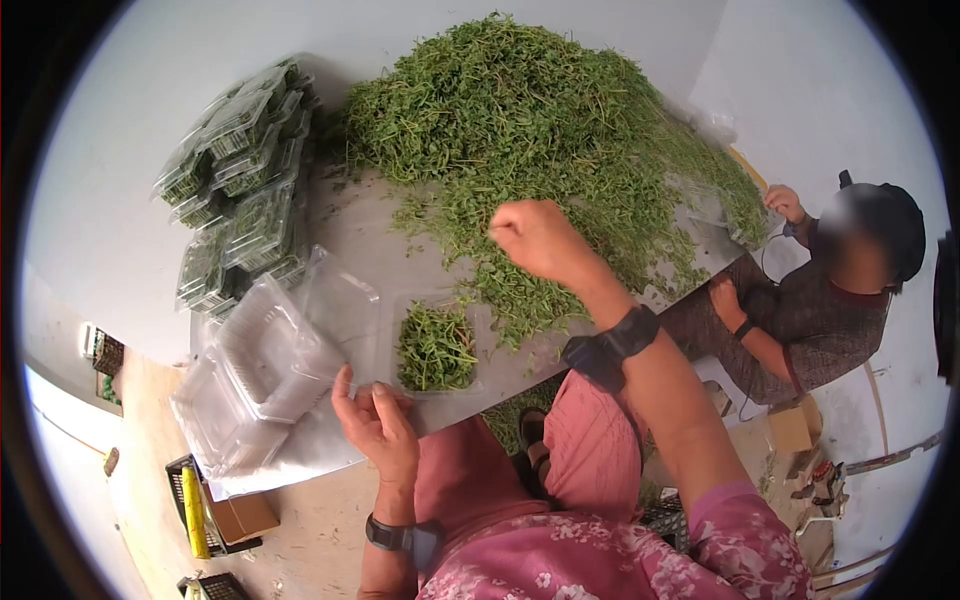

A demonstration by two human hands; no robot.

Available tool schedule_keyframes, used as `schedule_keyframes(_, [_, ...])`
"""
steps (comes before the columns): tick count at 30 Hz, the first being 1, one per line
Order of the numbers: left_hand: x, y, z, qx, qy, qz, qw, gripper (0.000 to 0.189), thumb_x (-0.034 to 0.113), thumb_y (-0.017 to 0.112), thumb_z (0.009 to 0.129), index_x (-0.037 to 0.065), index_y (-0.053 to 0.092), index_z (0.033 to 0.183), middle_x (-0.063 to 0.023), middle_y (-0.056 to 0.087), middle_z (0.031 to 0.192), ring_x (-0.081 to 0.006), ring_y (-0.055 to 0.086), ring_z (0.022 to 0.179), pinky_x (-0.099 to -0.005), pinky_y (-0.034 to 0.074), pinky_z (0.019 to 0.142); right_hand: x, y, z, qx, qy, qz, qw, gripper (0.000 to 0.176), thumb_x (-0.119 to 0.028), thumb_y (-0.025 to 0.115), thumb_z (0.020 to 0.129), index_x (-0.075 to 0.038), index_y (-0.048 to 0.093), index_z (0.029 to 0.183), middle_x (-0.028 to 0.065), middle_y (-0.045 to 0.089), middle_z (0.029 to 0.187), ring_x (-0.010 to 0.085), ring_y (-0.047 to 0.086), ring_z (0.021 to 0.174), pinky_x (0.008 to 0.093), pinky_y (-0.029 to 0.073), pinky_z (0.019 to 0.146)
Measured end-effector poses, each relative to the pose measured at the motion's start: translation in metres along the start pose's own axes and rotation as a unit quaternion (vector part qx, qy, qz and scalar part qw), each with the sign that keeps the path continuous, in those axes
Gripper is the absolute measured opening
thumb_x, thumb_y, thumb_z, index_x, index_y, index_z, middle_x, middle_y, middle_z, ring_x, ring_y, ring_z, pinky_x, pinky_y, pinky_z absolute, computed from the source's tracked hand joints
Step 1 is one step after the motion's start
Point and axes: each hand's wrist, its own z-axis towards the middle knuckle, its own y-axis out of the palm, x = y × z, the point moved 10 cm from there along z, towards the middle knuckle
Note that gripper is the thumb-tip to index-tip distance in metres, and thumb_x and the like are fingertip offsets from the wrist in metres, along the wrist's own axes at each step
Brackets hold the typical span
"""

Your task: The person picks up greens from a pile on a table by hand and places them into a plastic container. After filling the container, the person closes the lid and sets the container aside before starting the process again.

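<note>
An open clear plastic clamshell box [484, 372] lies in front of me, its base partly filled with leafy green stems [437, 345]. My left hand [378, 425] is at the table's near edge by the box's left corner, fingers loosely bent and apart, holding nothing that I can see. Over the front of a large heap of cut greens [520, 100] is my right hand [540, 240], its fingers closed together. Whatever may be inside those fingers is hidden. Left of the box, a nested stack of empty clear clamshells [265, 360] rests on the table.
Filled, closed clamshells [245, 180] are piled at the back left of the metal table [350, 215]. A co-worker [840, 290] in a dark cap sits at the right end. A black crate [190, 500] and a cardboard box [240, 515] stand on the floor.
</note>
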Motion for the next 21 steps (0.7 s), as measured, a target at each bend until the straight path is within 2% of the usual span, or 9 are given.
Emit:
schedule_keyframes(2, [0.0, -0.001, 0.0, 0.0, 0.0, 0.004, 1.0, 0.043, 0.004, 0.048, 0.098, -0.005, 0.033, 0.137, -0.005, 0.058, 0.075, -0.0098, 0.057, 0.063, -0.0228, 0.049, 0.059, 0.056, 0.001, 0.007, -0.047, 0.121, -0.091, 0.987, 0.022, -0.019, 0.068, 0.088, 0.001, 0.064, 0.08, 0.0145, 0.061, 0.065, 0.0262, 0.061, 0.058, 0.041, 0.048, 0.059])
schedule_keyframes(5, [0.0, 0.0, 0.0, 0.003, -0.002, -0.01, 1.0, 0.043, 0.004, 0.048, 0.097, -0.006, 0.033, 0.136, -0.0055, 0.058, 0.075, -0.0101, 0.058, 0.063, -0.0233, 0.049, 0.06, 0.081, -0.006, 0.014, -0.023, 0.18, -0.107, 0.977, 0.029, -0.027, 0.069, 0.089, 0.001, 0.064, 0.089, 0.0181, 0.066, 0.082, 0.0286, 0.064, 0.074, 0.0433, 0.049, 0.066])
schedule_keyframes(6, [0.0, 0.0, 0.0, 0.003, -0.003, -0.017, 1.0, 0.043, 0.003, 0.048, 0.097, -0.006, 0.033, 0.136, -0.0057, 0.058, 0.075, -0.0102, 0.058, 0.063, -0.0234, 0.049, 0.06, 0.08, -0.01, 0.014, 0.015, 0.172, -0.165, 0.971, 0.038, -0.034, 0.069, 0.088, 0.001, 0.062, 0.102, 0.023, 0.063, 0.109, 0.032, 0.061, 0.096, 0.0466, 0.049, 0.077])
schedule_keyframes(9, [-0.001, 0.0, 0.0, 0.002, -0.004, -0.013, 1.0, 0.043, 0.003, 0.048, 0.097, -0.005, 0.033, 0.136, -0.006, 0.059, 0.076, -0.0102, 0.057, 0.063, -0.0237, 0.05, 0.06, 0.09, 0.001, 0.014, 0.023, 0.209, -0.179, 0.961, 0.046, -0.039, 0.067, 0.089, 0.001, 0.06, 0.111, 0.0265, 0.053, 0.127, 0.035, 0.054, 0.112, 0.0496, 0.046, 0.086])
schedule_keyframes(11, [-0.001, 0.0, 0.0, 0.002, -0.001, -0.014, 1.0, 0.043, 0.003, 0.048, 0.097, -0.005, 0.033, 0.136, -0.0061, 0.059, 0.077, -0.0103, 0.057, 0.062, -0.0237, 0.049, 0.06, 0.097, 0.017, 0.009, 0.035, 0.162, -0.236, 0.958, 0.039, -0.033, 0.067, 0.089, 0.0, 0.062, 0.109, 0.0254, 0.059, 0.119, 0.0344, 0.058, 0.106, 0.0491, 0.048, 0.083])
schedule_keyframes(13, [-0.001, 0.0, -0.001, 0.0, 0.002, -0.015, 1.0, 0.042, 0.003, 0.048, 0.097, -0.005, 0.033, 0.136, -0.0062, 0.059, 0.076, -0.0105, 0.058, 0.062, -0.0238, 0.049, 0.059, 0.1, 0.024, 0.009, 0.008, 0.147, -0.215, 0.965, 0.03, -0.025, 0.067, 0.09, 0.0, 0.064, 0.105, 0.0236, 0.064, 0.108, 0.0337, 0.062, 0.097, 0.0482, 0.049, 0.077])
schedule_keyframes(15, [0.0, 0.001, 0.0, -0.002, 0.006, -0.015, 1.0, 0.042, 0.003, 0.048, 0.097, -0.005, 0.033, 0.136, -0.0064, 0.059, 0.076, -0.0107, 0.058, 0.062, -0.024, 0.049, 0.058, 0.108, 0.024, 0.013, -0.053, 0.164, -0.116, 0.978, 0.018, -0.016, 0.066, 0.09, 0.0, 0.066, 0.099, 0.0213, 0.068, 0.096, 0.033, 0.065, 0.085, 0.047, 0.05, 0.071])
schedule_keyframes(18, [0.001, 0.001, 0.0, -0.003, 0.015, -0.007, 1.0, 0.041, 0.004, 0.048, 0.098, -0.005, 0.034, 0.135, -0.0067, 0.059, 0.076, -0.0109, 0.058, 0.062, -0.0241, 0.049, 0.058, 0.078, -0.012, 0.006, 0.076, 0.077, -0.047, 0.993, 0.006, -0.007, 0.065, 0.088, -0.001, 0.066, 0.09, 0.0138, 0.066, 0.074, 0.0238, 0.061, 0.065, 0.0413, 0.047, 0.06])
schedule_keyframes(21, [0.002, 0.001, 0.0, -0.002, 0.002, 0.002, 1.0, 0.041, 0.004, 0.048, 0.098, -0.006, 0.034, 0.135, -0.007, 0.059, 0.076, -0.011, 0.058, 0.061, -0.0242, 0.049, 0.058, 0.057, -0.034, 0.001, 0.084, 0.068, 0.015, 0.994, 0.008, -0.009, 0.067, 0.088, -0.001, 0.066, 0.088, 0.006, 0.06, 0.069, 0.0126, 0.052, 0.059, 0.0347, 0.044, 0.055])
